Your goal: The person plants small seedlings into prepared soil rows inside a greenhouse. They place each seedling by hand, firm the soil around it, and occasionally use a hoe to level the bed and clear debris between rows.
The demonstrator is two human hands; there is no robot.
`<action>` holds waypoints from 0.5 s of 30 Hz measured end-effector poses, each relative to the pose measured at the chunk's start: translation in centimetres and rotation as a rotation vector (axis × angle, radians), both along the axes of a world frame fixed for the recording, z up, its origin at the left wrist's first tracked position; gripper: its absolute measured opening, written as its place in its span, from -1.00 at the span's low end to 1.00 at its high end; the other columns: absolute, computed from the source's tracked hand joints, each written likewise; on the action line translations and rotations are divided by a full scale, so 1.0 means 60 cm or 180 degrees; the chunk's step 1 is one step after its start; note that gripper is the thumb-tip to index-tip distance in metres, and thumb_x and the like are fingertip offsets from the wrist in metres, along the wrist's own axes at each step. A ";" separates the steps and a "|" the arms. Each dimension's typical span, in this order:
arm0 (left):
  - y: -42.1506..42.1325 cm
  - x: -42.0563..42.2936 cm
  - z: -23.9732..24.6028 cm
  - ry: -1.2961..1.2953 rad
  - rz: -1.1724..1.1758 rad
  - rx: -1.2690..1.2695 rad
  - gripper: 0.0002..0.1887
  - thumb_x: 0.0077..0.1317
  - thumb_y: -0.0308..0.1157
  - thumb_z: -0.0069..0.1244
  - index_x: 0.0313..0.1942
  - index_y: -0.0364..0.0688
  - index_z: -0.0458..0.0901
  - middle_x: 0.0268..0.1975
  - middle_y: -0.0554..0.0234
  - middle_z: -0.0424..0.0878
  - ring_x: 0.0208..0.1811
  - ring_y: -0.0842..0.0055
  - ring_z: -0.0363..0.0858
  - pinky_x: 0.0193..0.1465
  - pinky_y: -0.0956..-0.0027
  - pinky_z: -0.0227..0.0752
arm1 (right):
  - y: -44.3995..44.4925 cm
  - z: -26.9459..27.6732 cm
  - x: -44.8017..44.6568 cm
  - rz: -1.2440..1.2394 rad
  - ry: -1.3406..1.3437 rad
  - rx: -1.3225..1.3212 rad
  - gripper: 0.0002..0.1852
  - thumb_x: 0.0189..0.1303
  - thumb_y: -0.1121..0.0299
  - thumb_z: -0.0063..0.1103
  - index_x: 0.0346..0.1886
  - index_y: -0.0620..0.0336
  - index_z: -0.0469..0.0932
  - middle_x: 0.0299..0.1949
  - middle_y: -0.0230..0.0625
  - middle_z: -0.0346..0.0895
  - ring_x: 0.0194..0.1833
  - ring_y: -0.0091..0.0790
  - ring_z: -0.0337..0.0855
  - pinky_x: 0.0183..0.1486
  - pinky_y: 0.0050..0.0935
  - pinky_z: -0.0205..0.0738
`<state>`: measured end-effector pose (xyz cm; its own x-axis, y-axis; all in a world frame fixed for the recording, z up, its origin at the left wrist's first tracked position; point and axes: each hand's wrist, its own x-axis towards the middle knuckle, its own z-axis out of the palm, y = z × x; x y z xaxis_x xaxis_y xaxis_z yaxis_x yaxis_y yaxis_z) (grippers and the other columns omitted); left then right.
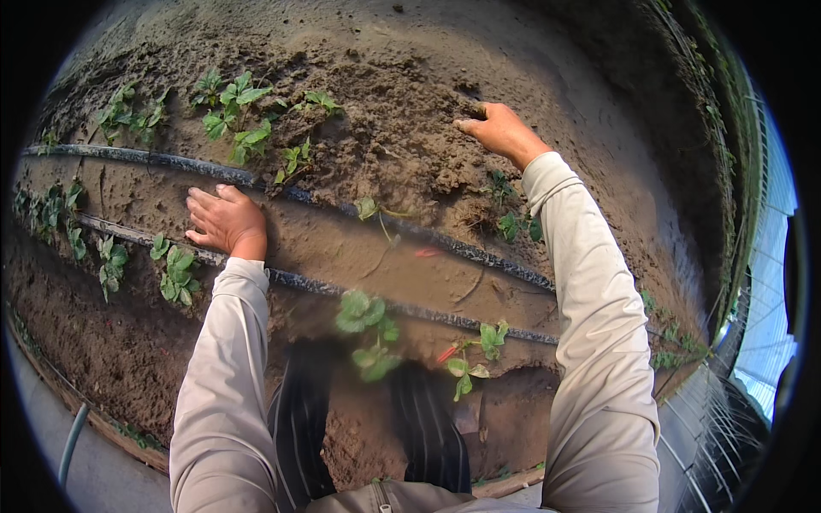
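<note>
My left hand (228, 219) rests palm down on the damp soil between two black irrigation pipes, its fingers slightly spread and holding nothing. The upper pipe (192, 165) passes just beyond its fingertips; the lower pipe (308, 282) runs under the left wrist. Over a patch of loosened, crumbly soil (410, 134), my right hand (503, 131) reaches out with thumb and finger apart. Dirt coats its fingertips, and I see nothing between them. A small leafy plant (510, 224) grows below the right hand, beside the sleeve. Beyond the left hand stands a larger serrated-leaf plant (237, 106).
More young plants (176, 276) line the lower pipe, and one (362, 314) rises before my knees. Small red pieces (447, 354) lie near the stems. A board edge (96, 417) borders the bed, with a grey-green hose (74, 442) beside it. Dried vegetation (705, 128) stands at right.
</note>
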<state>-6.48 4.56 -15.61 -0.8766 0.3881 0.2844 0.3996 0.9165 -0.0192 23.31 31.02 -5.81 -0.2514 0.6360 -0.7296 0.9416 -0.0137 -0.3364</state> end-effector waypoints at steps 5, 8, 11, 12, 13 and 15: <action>-0.002 -0.001 -0.002 -0.0145 0.0035 -0.0014 -0.41 0.34 -0.04 -0.32 0.27 -0.22 0.29 0.30 0.06 0.33 0.30 0.25 0.30 0.36 -0.12 -0.18 | 0.061 -0.083 0.102 0.0174 -0.0538 -0.0503 -0.19 0.19 -0.11 0.11 0.30 0.40 0.23 0.29 0.09 0.25 0.29 0.00 0.29 0.30 -0.19 0.19; -0.002 0.000 0.001 -0.0147 0.0025 0.0008 -0.42 0.33 -0.07 -0.30 0.25 -0.25 0.30 0.28 0.02 0.34 0.29 0.22 0.29 0.36 -0.11 -0.17 | 0.060 -0.107 0.139 -0.0184 -0.0287 -0.0807 -0.17 0.22 -0.14 0.06 0.38 0.29 0.13 0.38 0.05 0.11 0.39 -0.06 0.13 0.36 -0.16 0.06; -0.001 -0.001 0.002 -0.0200 0.0035 0.0035 -0.41 0.34 -0.06 -0.31 0.26 -0.26 0.29 0.29 0.01 0.33 0.30 0.22 0.28 0.37 -0.10 -0.19 | 0.061 -0.131 0.142 -0.0357 -0.0329 -0.0549 -0.18 0.26 -0.08 0.03 0.40 0.29 0.06 0.42 0.04 0.02 0.43 -0.04 0.03 0.40 -0.18 -0.03; -0.001 -0.001 0.002 -0.0183 0.0015 0.0034 -0.41 0.34 -0.06 -0.32 0.26 -0.26 0.28 0.29 0.01 0.33 0.30 0.22 0.28 0.37 -0.10 -0.20 | 0.065 -0.138 0.140 -0.0355 -0.0065 -0.0574 -0.19 0.26 -0.06 0.04 0.40 0.30 0.06 0.42 0.04 0.02 0.43 -0.03 0.03 0.41 -0.19 -0.03; -0.002 -0.002 0.001 -0.0123 -0.0025 0.0045 -0.41 0.34 -0.06 -0.32 0.26 -0.26 0.28 0.29 0.01 0.33 0.30 0.21 0.28 0.37 -0.10 -0.20 | 0.068 -0.148 0.135 -0.0423 0.0120 -0.0640 -0.20 0.26 -0.04 0.05 0.40 0.31 0.06 0.42 0.04 0.01 0.43 -0.03 0.03 0.41 -0.21 -0.03; -0.004 -0.002 0.000 -0.0194 0.0010 0.0004 -0.41 0.35 -0.05 -0.33 0.27 -0.24 0.27 0.30 0.00 0.32 0.31 0.22 0.27 0.38 -0.10 -0.23 | 0.078 -0.164 0.120 -0.0167 0.0245 -0.0539 -0.19 0.24 -0.02 0.08 0.39 0.33 0.07 0.41 0.05 0.02 0.42 -0.03 0.05 0.41 -0.23 -0.02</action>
<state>-6.62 4.34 -15.64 -0.8935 0.3851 0.2310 0.3972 0.9177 0.0060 30.50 35.68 -15.67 -0.2803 0.5196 -0.8072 0.9097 -0.1248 -0.3962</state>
